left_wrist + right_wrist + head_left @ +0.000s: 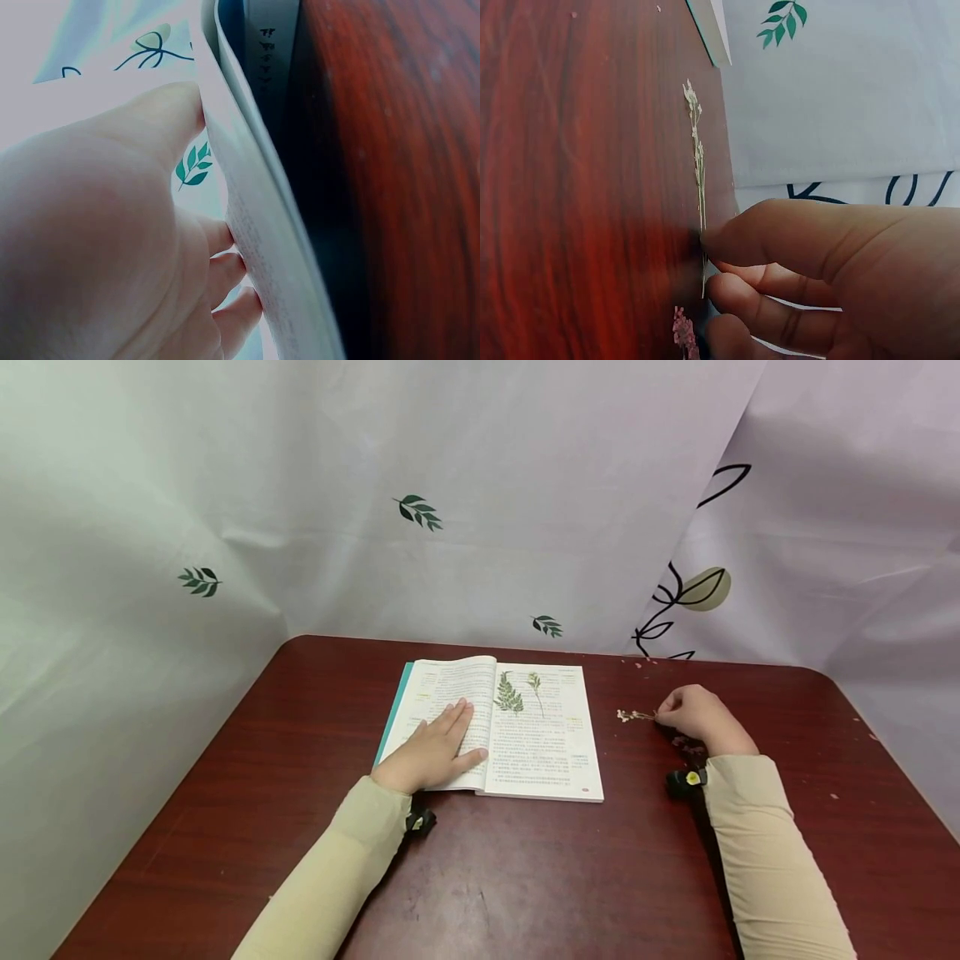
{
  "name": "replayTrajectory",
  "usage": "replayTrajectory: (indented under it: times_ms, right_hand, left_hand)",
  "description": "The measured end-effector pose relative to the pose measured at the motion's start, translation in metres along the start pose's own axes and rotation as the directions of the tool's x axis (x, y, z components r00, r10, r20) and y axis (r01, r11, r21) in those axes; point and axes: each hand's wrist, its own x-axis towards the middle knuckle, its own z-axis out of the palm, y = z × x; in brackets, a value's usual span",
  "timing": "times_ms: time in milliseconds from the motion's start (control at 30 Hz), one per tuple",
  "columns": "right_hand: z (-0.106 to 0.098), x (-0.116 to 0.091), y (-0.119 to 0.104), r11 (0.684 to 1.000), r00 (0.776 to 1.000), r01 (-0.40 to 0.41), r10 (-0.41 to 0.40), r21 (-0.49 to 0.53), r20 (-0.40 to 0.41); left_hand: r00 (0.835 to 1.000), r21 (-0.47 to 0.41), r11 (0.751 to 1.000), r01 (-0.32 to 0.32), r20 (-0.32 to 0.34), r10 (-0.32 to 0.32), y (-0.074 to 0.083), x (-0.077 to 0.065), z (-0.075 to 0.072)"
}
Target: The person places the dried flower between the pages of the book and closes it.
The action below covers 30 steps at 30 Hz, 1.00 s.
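Note:
An open book [536, 764] lies on the table, its right page bearing a pressed green fern-like leaf [509, 695] and a small pressed flower on a thin stem [537, 691]. My left hand [429, 757] rests on the left page with straight fingers; the left wrist view shows its fingertips against the paper [251, 195]. To the right of the book, my right hand [699, 720] pinches the stem of a dried white flower sprig [697, 150] between thumb and fingers. The blossoms point toward the book. A dried pink flower [682, 330] lies close to the right fingertips.
Small pale petals [641, 662] are scattered near the table's back edge, with a few bits [834, 796] farther right. A white curtain [480, 568] with leaf prints hangs right behind the dark red wooden table [525, 877].

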Motion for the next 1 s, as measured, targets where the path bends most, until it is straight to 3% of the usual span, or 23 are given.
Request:
replayTrajectory:
  times_ms: [467, 733, 1000]
  right_hand:
    - [0.0022, 0.0028, 0.0015, 0.998, 0.999, 0.032, -0.030, -0.045, 0.039]
    - [0.0012, 0.0025, -0.0001, 0.995, 0.993, 0.083, -0.086, -0.050, -0.074]
    - [0.0019, 0.0042, -0.0001, 0.994, 0.993, 0.089, -0.083, 0.067, -0.082]
  left_hand:
    - [1.000, 0.015, 1.000, 0.010, 0.003, -0.010, -0.0004, 0.0018, 0.0005]
    - [1.000, 0.021, 1.000, 0.010, 0.002, -0.010, -0.0017, 0.0031, 0.0030]
    - [1.000, 0.008, 1.000, 0.000, -0.007, 0.000, -0.0004, 0.0019, 0.0011]
